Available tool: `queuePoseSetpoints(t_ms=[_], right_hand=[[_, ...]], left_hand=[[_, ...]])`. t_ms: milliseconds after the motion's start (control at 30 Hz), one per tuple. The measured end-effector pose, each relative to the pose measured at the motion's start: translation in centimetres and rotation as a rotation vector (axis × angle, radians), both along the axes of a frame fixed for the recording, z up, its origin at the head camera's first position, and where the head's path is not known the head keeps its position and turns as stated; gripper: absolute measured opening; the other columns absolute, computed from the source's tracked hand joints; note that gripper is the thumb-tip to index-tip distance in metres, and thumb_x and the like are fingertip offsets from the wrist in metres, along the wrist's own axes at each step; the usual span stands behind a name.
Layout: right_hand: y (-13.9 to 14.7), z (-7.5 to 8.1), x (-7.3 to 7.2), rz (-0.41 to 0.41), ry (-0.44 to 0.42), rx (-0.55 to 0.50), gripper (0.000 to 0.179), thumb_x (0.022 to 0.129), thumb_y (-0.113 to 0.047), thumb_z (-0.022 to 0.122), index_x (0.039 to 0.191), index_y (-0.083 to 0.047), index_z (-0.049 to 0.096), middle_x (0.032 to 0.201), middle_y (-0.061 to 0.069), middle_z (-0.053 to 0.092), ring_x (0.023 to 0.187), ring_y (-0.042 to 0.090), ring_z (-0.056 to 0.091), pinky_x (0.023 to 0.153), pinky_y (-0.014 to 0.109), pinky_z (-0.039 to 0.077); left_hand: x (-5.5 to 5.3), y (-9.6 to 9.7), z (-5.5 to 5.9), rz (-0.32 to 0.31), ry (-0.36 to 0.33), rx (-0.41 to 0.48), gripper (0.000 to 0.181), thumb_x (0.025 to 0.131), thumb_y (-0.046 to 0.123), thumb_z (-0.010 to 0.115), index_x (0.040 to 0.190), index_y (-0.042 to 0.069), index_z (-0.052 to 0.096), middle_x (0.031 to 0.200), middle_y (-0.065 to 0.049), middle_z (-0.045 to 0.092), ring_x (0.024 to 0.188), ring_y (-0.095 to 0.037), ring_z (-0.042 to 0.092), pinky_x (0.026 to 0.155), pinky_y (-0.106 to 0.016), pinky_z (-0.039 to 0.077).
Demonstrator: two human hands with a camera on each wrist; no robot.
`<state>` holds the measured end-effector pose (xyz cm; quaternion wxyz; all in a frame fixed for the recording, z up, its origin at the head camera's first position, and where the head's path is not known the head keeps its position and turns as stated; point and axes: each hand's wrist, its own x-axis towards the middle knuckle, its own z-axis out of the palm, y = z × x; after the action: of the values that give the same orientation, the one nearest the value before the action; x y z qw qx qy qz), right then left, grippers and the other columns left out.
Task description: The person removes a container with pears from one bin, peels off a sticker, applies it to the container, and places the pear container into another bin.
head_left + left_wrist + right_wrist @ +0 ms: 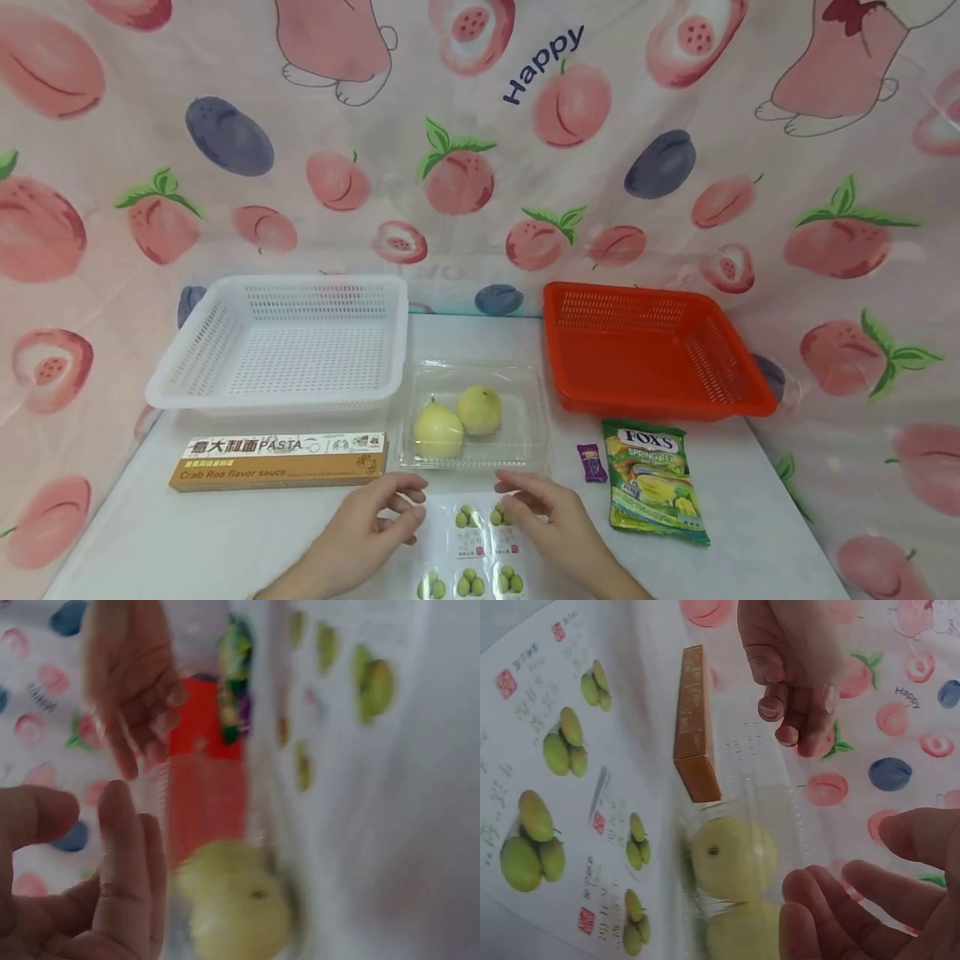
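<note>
My left hand (378,521) and right hand (551,517) hang over the near middle of the table, palms facing each other, with relaxed, slightly bent fingers and nothing between them. Below them lies a glossy white sheet (442,542) of labels printed with green fruit. Just beyond the fingertips stands a clear plastic box (517,383) holding two pale yellow pears, one at front left (438,429), the other behind it to the right (478,410). The left wrist view shows the pears (236,907) blurred; in the right wrist view the label sheet (577,810) appears large.
A white basket (273,404) stands at back left, with a pasta box (281,461) before it. At back right is a red basket (645,404); a small purple packet (592,462) and a green Fox's candy bag (656,483) lie in front. Fruit-patterned cloth (480,233) hangs behind.
</note>
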<state>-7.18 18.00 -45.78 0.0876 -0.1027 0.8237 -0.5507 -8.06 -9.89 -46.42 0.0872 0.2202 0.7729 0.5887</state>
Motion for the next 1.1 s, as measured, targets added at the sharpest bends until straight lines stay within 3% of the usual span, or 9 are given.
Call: queuePoseSetpoints(t_ms=[100, 167, 233, 400, 733, 933, 1100], right_hand=[[-0.5, -1.2, -0.7, 0.056, -0.043, 0.097, 0.039, 0.096, -0.028, 0.064, 0.129, -0.008, 0.064, 0.102, -0.002, 0.064, 0.086, 0.012, 0.062, 0.074, 0.026, 0.055], [-1.0, -2.1, -1.1, 0.083, -0.045, 0.174, 0.041, 0.094, -0.030, 0.067, 0.126, -0.005, 0.065, 0.096, -0.005, 0.061, 0.080, 0.010, 0.059, 0.067, 0.024, 0.053], [-1.5, -2.9, -1.3, 0.098, -0.043, 0.247, 0.043, 0.091, -0.031, 0.070, 0.123, -0.004, 0.067, 0.089, -0.007, 0.059, 0.075, 0.008, 0.054, 0.062, 0.023, 0.049], [-2.2, -4.6, -1.5, 0.077, -0.011, 0.387, 0.046, 0.084, -0.033, 0.075, 0.119, -0.004, 0.069, 0.082, -0.006, 0.053, 0.069, 0.007, 0.047, 0.057, 0.023, 0.040], [-3.1, -5.9, -1.7, -0.001, 0.000, 0.531, 0.042, 0.079, -0.036, 0.080, 0.108, -0.008, 0.067, 0.082, -0.006, 0.046, 0.069, 0.009, 0.044, 0.057, 0.024, 0.041], [-3.7, -6.2, -1.3, 0.003, 0.069, 0.602, 0.042, 0.079, -0.035, 0.080, 0.109, -0.010, 0.064, 0.091, -0.005, 0.047, 0.068, 0.009, 0.045, 0.056, 0.025, 0.042], [-4.1, -6.2, -1.2, -0.008, 0.071, 0.638, 0.044, 0.079, -0.038, 0.081, 0.110, -0.011, 0.063, 0.096, -0.004, 0.047, 0.070, 0.010, 0.047, 0.058, 0.028, 0.045]], left_hand=[[-0.2, 0.7, -1.8, -0.085, 0.042, -0.142, 0.029, 0.097, 0.024, 0.063, 0.119, 0.006, 0.059, 0.105, -0.006, 0.058, 0.078, -0.007, 0.062, 0.064, -0.025, 0.056], [-0.5, 0.9, -2.9, -0.104, 0.088, -0.225, 0.031, 0.096, 0.026, 0.065, 0.120, 0.007, 0.060, 0.107, -0.004, 0.056, 0.079, -0.002, 0.058, 0.064, -0.022, 0.053], [-0.8, 1.1, -3.6, -0.095, 0.120, -0.288, 0.035, 0.094, 0.025, 0.067, 0.121, 0.005, 0.060, 0.108, -0.003, 0.055, 0.079, 0.000, 0.056, 0.064, -0.021, 0.051], [-1.5, 1.4, -4.7, -0.044, 0.124, -0.365, 0.045, 0.085, 0.017, 0.075, 0.124, 0.001, 0.058, 0.109, -0.002, 0.052, 0.074, 0.000, 0.053, 0.061, -0.021, 0.049], [-2.3, 1.3, -5.8, -0.008, 0.042, -0.463, 0.060, 0.077, 0.022, 0.083, 0.126, 0.000, 0.056, 0.097, -0.002, 0.044, 0.064, -0.004, 0.045, 0.053, -0.023, 0.042], [-2.6, 1.2, -6.0, -0.012, 0.059, -0.479, 0.058, 0.076, 0.023, 0.084, 0.123, 0.001, 0.057, 0.094, -0.001, 0.043, 0.064, -0.005, 0.044, 0.053, -0.023, 0.041], [-2.8, 1.2, -6.0, -0.016, 0.068, -0.483, 0.056, 0.076, 0.023, 0.084, 0.122, 0.003, 0.058, 0.093, 0.000, 0.042, 0.063, -0.005, 0.044, 0.053, -0.023, 0.041]])
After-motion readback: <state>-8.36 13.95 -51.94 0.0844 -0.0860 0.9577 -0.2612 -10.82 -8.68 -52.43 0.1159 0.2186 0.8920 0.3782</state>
